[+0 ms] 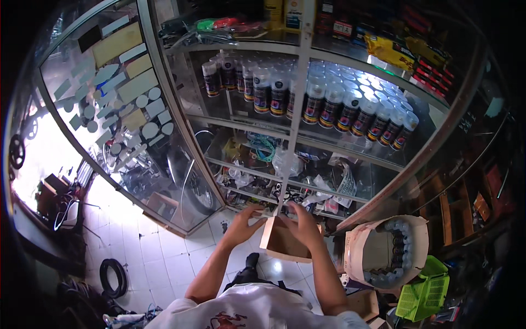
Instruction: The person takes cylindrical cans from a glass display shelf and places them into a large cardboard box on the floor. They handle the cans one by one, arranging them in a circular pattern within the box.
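In front of the glass cabinet, a small brown open-topped box (289, 245) is up between my two hands. My right hand (303, 226) bends over its right and far side, thumb at the rim; the fingertips are partly hidden. At the box's left far corner, my left hand (241, 226) has its thumb and fingers apart, with a gap between them. Its thumb tip comes close to the corner, but I cannot tell if it touches. Only the bare inner wall of the box shows. Ahead, spray cans (334, 107) with clear caps fill a cabinet shelf in rows.
A tall cardboard carton (359, 257) holding several spray cans stands at my right, beside a green plastic basket (422, 293). The cabinet's sliding glass door (129, 109) with stickers angles out at left. A black tyre (113, 278) lies on the white tiled floor (164, 255). Lower shelves hold clutter.
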Motion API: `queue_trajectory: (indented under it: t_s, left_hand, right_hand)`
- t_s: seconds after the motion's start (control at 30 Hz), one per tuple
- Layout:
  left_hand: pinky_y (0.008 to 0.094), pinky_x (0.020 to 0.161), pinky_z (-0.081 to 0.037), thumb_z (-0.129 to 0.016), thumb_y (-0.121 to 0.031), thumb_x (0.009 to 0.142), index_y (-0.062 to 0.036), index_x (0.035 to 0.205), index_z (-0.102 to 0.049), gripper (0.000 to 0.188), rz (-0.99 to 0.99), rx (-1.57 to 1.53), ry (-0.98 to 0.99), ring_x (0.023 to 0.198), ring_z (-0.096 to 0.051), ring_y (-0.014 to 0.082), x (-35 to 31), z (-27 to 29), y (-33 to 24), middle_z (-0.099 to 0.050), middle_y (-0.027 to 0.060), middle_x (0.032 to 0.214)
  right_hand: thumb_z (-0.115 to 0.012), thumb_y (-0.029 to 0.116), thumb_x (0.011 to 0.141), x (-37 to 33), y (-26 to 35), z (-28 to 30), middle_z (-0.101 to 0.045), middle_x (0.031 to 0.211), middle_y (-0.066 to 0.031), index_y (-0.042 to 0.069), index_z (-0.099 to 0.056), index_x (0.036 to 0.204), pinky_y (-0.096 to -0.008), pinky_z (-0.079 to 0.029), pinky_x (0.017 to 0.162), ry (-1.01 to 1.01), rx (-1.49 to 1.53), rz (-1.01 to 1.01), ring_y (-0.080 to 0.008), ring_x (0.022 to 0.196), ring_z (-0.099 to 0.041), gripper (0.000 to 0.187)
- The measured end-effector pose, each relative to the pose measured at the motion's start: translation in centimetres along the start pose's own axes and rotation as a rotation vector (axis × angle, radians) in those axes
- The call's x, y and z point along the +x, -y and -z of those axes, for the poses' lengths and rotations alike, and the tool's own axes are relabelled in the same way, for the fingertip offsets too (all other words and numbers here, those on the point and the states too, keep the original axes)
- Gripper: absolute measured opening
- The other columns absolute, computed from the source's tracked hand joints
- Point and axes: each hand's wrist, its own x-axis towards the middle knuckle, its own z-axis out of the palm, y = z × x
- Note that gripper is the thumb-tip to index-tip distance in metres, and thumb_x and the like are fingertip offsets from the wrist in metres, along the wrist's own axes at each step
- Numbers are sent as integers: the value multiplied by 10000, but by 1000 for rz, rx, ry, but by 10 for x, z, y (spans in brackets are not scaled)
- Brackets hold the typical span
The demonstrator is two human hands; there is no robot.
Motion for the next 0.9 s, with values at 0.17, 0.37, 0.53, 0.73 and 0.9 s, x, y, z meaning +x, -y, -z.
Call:
queue_trajectory:
  t_s: [0.17, 0.37, 0.53, 0.73, 0.9]
  left_hand:
    - [342, 976, -525, -764, -133, 915, -2, 1293, -610, 429, -11, 11, -85, 1111, -682, 212, 37, 89, 19, -689, 125, 1201]
    - [387, 978, -511, -756, -156, 904, -4, 1283, -601, 437, -180, 32, -103, 1139, -663, 317, 93, 161, 4, -656, 183, 1244]
    - [422, 1043, -470, -751, -192, 905, -17, 1301, -577, 466, -420, 110, -128, 1227, -606, 348, 170, 197, -10, -557, 188, 1392]
    - [467, 1091, -436, -745, -233, 899, -110, 1462, -496, 627, -642, 291, -336, 1330, -512, 416, 294, 210, -48, -377, 232, 1539]
    - [508, 1112, -408, -747, -345, 889, -157, 1491, -500, 678, -636, 593, -473, 1359, -470, 475, 387, 191, -51, -252, 284, 1621]
  right_hand:
    - [-668, 317, 959, 180, 103, -2, -577, 1305, -204, 14, -473, 1409, -503, -521, 907, -312, -267, 350, -420, 1130, -624, 576]
    - [-651, 325, 955, 335, 158, 30, -663, 1085, -234, 51, -394, 1516, -511, -577, 767, -548, -662, 4, -418, 914, -702, 675]
    - [-691, 339, 929, 356, 148, 31, -659, 1114, -253, 54, -456, 1431, -482, -594, 725, -632, -744, -38, -413, 856, -710, 622]
    - [-737, 315, 906, 324, 165, -1, -477, 1361, -244, 16, -500, 1131, -444, -615, 720, -937, -881, 147, -372, 964, -686, 443]
    - [-785, 170, 844, 306, 168, -3, -485, 1341, -206, 10, -466, 1325, -494, -578, 833, -715, -644, 124, -412, 1110, -628, 599]
